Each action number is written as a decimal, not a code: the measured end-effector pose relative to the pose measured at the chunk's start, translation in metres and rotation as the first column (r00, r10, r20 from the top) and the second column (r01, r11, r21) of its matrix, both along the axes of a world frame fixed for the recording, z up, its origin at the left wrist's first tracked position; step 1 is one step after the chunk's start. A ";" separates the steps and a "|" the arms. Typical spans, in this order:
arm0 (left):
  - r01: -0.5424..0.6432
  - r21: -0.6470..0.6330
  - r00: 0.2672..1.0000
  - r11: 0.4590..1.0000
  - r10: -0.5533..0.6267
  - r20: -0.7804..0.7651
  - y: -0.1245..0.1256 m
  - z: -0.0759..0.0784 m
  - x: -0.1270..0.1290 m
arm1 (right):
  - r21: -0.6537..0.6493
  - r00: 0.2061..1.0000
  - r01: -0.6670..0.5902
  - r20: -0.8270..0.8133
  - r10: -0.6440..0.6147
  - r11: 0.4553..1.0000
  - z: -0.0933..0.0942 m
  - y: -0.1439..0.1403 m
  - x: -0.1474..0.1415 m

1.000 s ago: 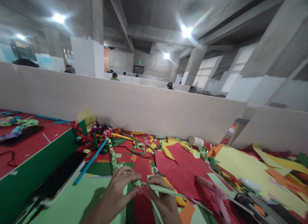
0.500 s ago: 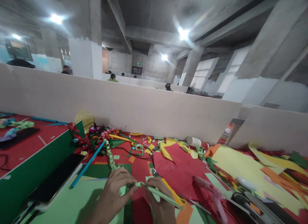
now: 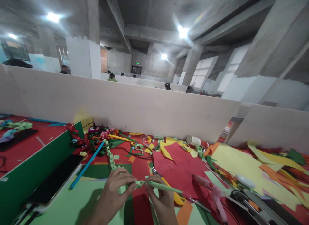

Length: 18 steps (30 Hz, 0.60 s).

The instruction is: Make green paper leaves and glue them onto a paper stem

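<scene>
Hands meet low in the head view over a cluttered red table [image 3: 142, 168]: the left hand [image 3: 115, 191] is closed with its fingertips pinching the folded end of a light green paper chain [image 3: 111, 158], and the right hand [image 3: 161, 199] is closed on the loose green paper strips [image 3: 161, 186] running off to the right. The chain is trailed away from the hands across the table toward a heap of paper scraps [image 3: 96, 140], with a blue stick [image 3: 87, 165] just beside it and a pink glue gun [image 3: 212, 194] lying to the right.
</scene>
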<state>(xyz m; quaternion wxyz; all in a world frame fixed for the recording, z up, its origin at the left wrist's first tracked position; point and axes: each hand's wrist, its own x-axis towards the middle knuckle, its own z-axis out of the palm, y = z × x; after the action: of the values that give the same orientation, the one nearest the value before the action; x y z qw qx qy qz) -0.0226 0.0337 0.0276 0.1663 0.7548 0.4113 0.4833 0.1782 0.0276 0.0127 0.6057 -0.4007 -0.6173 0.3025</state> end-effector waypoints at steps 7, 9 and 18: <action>0.009 0.022 1.000 1.000 -0.009 0.023 0.000 -0.003 0.001 | -0.081 1.000 -0.012 0.023 0.014 0.997 0.003 -0.005 -0.005; -0.002 -0.003 1.000 1.000 0.002 0.029 0.000 -0.002 0.001 | -0.068 0.999 0.005 0.037 -0.002 0.998 0.006 -0.007 -0.007; -0.023 -0.167 1.000 0.986 0.026 0.017 -0.002 0.006 0.002 | -0.323 0.997 0.063 -0.029 -0.076 0.944 -0.003 0.001 -0.004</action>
<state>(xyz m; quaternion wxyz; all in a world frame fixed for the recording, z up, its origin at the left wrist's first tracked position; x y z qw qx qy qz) -0.0205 0.0317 0.0341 0.2269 0.7284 0.4580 0.4563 0.1745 0.0289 0.0099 0.5548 -0.5094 -0.5328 0.3858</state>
